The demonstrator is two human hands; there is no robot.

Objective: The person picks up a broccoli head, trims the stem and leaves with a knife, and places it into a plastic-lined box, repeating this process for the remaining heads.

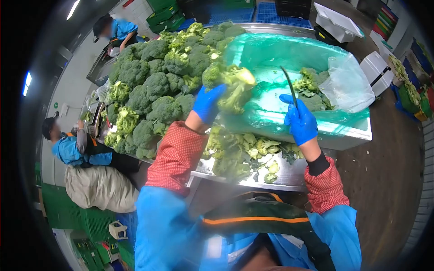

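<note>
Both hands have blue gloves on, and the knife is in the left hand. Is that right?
Not quite: the knife is in the right hand, as the head view shows. Both hands do have blue gloves on.

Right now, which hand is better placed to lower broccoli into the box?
Probably the left hand: it grips a broccoli head by the lined box, while the right hand holds a knife.

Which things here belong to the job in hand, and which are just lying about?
Apparently in use:
- pale-stemmed green broccoli head, left blue-gloved hand
- thin dark blade, right blue-gloved hand
- heaped dark-green broccoli
- large white box, green film liner

Seemingly just lying about:
- stacked green plastic crates
- small off-white plastic stool
</note>
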